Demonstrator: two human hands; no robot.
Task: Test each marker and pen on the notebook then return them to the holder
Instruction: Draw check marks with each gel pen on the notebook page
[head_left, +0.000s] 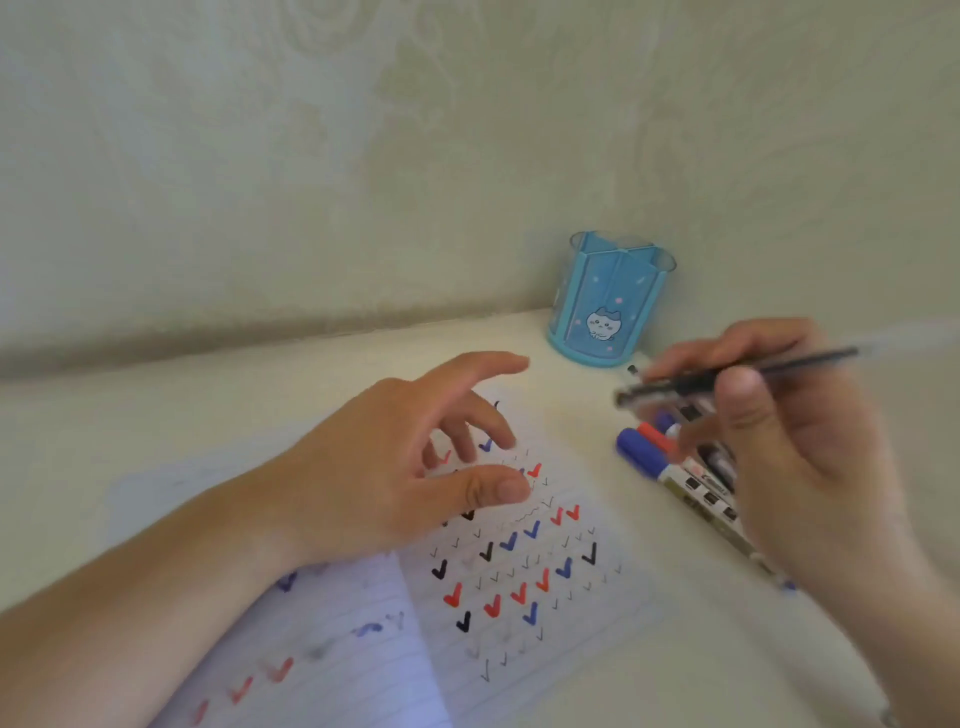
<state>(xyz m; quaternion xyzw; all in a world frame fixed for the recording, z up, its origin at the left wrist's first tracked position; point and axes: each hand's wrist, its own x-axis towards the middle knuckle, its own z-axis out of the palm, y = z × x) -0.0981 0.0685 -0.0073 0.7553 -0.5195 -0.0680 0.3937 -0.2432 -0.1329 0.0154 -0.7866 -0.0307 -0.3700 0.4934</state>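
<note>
The holder is translucent light blue, dotted with small pink specks and printed with a white cartoon cat face, and it stands on a pale cream surface below a wall of faint tone-on-tone floral relief. The notebook is white with thin ruled lines, covered in rows of red, blue and black ticks (plus smaller thin grey ones). The pen is black inside a clear barrel, and the markers have blue and red caps on white bodies with black print.
</note>
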